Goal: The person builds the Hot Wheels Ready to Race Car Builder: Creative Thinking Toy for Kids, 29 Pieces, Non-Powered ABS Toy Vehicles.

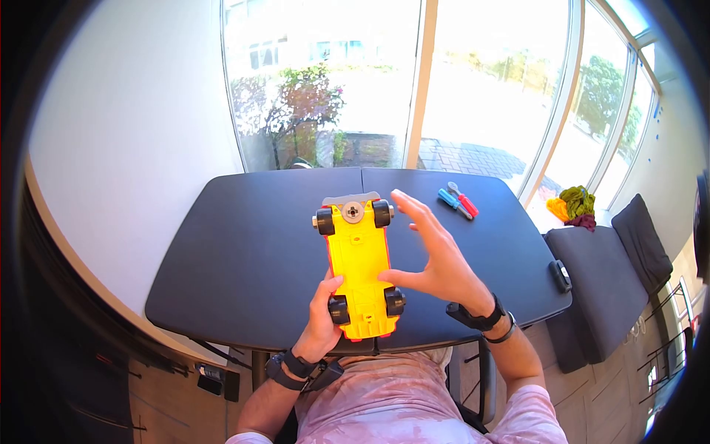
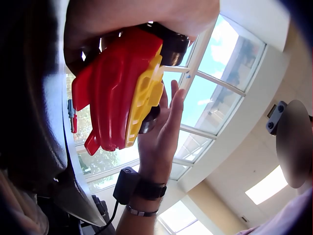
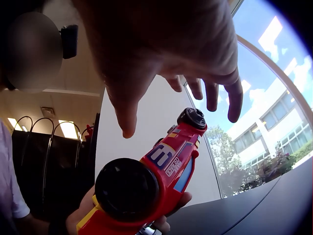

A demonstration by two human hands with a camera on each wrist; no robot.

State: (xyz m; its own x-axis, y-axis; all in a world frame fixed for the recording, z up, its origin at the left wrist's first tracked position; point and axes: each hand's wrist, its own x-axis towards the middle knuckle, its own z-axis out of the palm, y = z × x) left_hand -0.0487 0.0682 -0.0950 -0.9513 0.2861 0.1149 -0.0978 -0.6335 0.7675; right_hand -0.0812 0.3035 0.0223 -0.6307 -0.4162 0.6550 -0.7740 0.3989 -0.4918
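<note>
A toy car [image 1: 358, 259] is held up over the near edge of the table, its yellow underside with black wheels facing the head camera. My left hand [image 1: 319, 318] grips its rear left side, thumb on the yellow base. My right hand [image 1: 442, 259] is spread at the car's right side, fingers straight, thumb tip at or near the base edge; contact is unclear. The car's red body [image 2: 115, 88] shows in the left wrist view, and its red side [image 3: 171, 169] with a number sticker in the right wrist view.
On the dark table [image 1: 251, 244], a blue-handled tool [image 1: 454, 203] and a red-handled tool [image 1: 464, 201] lie at the back right. A black case [image 1: 560, 276] sits at the right edge. Colored cloths [image 1: 575, 205] rest on a grey seat [image 1: 595, 288] to the right.
</note>
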